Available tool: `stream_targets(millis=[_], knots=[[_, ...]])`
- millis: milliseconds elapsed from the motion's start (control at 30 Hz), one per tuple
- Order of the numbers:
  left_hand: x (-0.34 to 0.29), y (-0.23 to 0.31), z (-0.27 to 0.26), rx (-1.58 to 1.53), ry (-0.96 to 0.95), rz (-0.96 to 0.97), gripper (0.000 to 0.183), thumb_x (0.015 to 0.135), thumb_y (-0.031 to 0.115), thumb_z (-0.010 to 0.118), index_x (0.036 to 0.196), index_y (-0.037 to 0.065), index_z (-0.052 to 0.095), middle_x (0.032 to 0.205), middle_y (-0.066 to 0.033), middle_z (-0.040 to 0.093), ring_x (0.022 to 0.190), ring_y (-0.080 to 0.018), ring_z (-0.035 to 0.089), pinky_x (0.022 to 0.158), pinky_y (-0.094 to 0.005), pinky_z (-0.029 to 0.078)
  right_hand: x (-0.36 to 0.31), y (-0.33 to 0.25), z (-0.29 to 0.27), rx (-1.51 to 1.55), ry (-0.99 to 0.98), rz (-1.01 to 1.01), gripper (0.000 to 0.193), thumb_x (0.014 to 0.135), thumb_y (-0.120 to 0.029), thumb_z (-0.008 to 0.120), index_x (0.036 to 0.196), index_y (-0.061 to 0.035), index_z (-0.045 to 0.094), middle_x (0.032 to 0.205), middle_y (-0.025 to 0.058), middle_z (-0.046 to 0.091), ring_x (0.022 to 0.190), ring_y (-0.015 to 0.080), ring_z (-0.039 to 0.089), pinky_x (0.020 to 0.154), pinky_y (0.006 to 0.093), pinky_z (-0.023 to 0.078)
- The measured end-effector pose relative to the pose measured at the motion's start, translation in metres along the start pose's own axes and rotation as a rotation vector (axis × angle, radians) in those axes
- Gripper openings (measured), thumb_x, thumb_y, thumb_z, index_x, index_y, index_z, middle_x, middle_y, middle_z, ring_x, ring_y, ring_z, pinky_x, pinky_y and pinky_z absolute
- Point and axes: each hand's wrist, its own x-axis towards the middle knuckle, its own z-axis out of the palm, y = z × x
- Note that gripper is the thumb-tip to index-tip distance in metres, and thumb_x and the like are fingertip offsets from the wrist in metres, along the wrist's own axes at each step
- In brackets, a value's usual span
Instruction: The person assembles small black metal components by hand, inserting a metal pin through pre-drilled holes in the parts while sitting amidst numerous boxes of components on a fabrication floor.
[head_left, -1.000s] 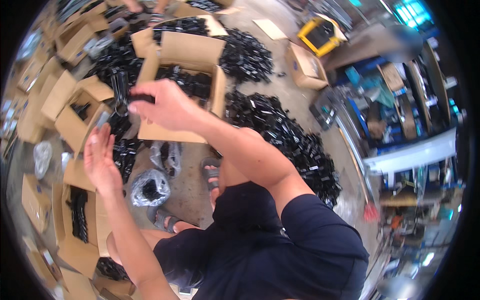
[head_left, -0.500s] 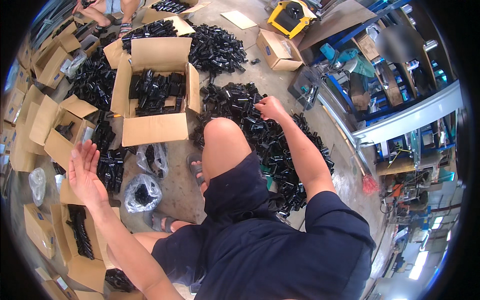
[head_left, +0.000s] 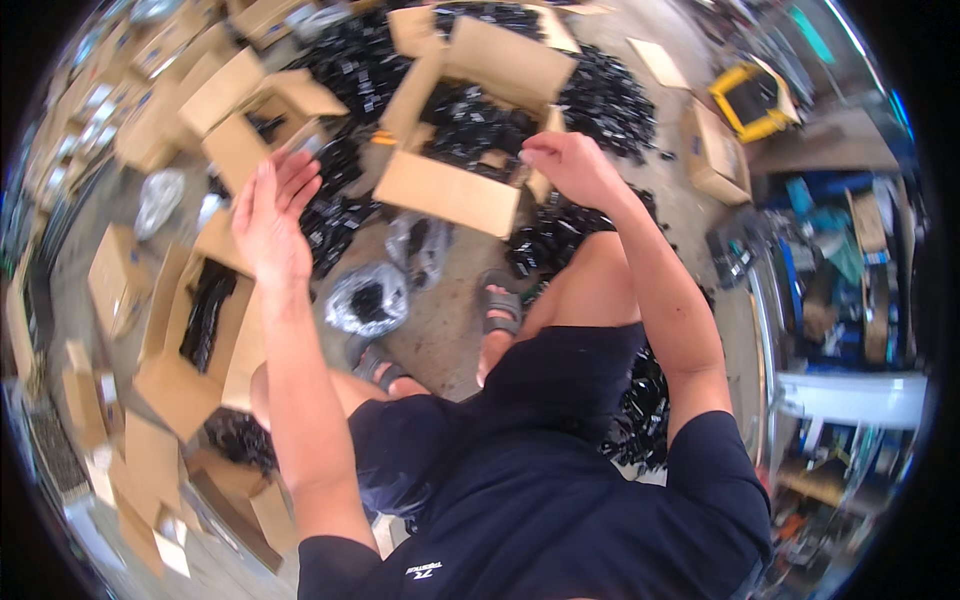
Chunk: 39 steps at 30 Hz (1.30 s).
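My left hand (head_left: 272,222) is raised with its fingers stretched out and holds nothing. Behind it stands a smaller open carton (head_left: 232,148) with a dark part inside. My right hand (head_left: 575,168) is at the right side of a large open cardboard box (head_left: 447,192), its fingers pinched together. Whatever they may hold is too small and blurred to make out. Inside that box lie black plastic parts (head_left: 478,128) in a heap. Beneath my right forearm spreads a loose pile of similar black parts (head_left: 548,222), partly hidden by my knee.
A clear plastic bag (head_left: 367,298) with black parts lies before my feet. At the left is another open carton (head_left: 180,385) holding black parts. More black heaps (head_left: 610,100) surround the large box. To the right are a closed carton (head_left: 716,155), a yellow-framed item (head_left: 752,100) and shelving.
My right hand has moved from the loose pile to the large box's right side. The view has swung left, and my left hand remains raised and open.
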Motion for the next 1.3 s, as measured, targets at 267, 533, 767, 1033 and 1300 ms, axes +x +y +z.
stream_targets(millis=[267, 533, 767, 1033, 1300], knots=[[0.01, 0.044, -0.046, -0.107, 0.219, 0.055, 0.05, 0.106, 0.041, 0.047, 0.109, -0.006, 0.065, 0.106, -0.0217, 0.072, 0.095, -0.0288, 0.071, 0.086, -0.0398, 0.057, 0.044, -0.056, 0.21, -0.186, -0.577, -0.316, 0.036, 0.09, -0.036, 0.066, 0.104, -0.0048, 0.074, 0.095, 0.0193, 0.073, 0.093, 0.0353, 0.07, 0.083, 0.0443, 0.055], [0.002, 0.03, -0.011, -0.093, 0.054, -0.052, 0.034, 0.104, 0.027, 0.056, 0.1, -0.003, 0.071, 0.094, -0.0137, 0.075, 0.082, -0.017, 0.07, 0.076, -0.0297, 0.057, 0.093, 0.039, 0.397, -0.256, -0.45, -0.565, 0.037, 0.093, -0.038, 0.062, 0.102, -0.0049, 0.073, 0.109, 0.0215, 0.071, 0.101, 0.0341, 0.07, 0.089, 0.0479, 0.054], [-0.011, 0.022, 0.0, 0.232, -0.01, -0.077, 0.026, 0.098, 0.025, 0.065, 0.092, 0.001, 0.071, 0.079, -0.0092, 0.073, 0.071, -0.0155, 0.069, 0.066, -0.0341, 0.052, 0.133, 0.017, 0.43, -0.812, -0.265, -0.281, 0.035, 0.086, -0.016, 0.067, 0.118, -0.0041, 0.056, 0.115, 0.0196, 0.059, 0.116, 0.0379, 0.056, 0.098, 0.0478, 0.048], [-0.023, 0.014, 0.016, 0.157, -0.006, -0.09, 0.026, 0.092, 0.024, 0.066, 0.081, 0.001, 0.066, 0.073, -0.0175, 0.068, 0.069, -0.0368, 0.068, 0.064, -0.0472, 0.051, 0.154, 0.076, 0.445, -0.48, -0.084, 0.116, 0.05, 0.08, -0.003, 0.07, 0.124, -0.0083, 0.045, 0.128, 0.0251, 0.049, 0.124, 0.0437, 0.05, 0.104, 0.0486, 0.044], [-0.033, 0.022, 0.002, 0.214, 0.035, -0.065, 0.024, 0.091, 0.021, 0.065, 0.08, 0.0, 0.069, 0.07, -0.0191, 0.067, 0.071, -0.0388, 0.067, 0.069, -0.0486, 0.052, 0.156, 0.069, 0.447, -0.498, -0.142, 0.057, 0.044, 0.079, -0.003, 0.064, 0.12, -0.0058, 0.049, 0.122, 0.0252, 0.056, 0.115, 0.0442, 0.058, 0.098, 0.0487, 0.048]])
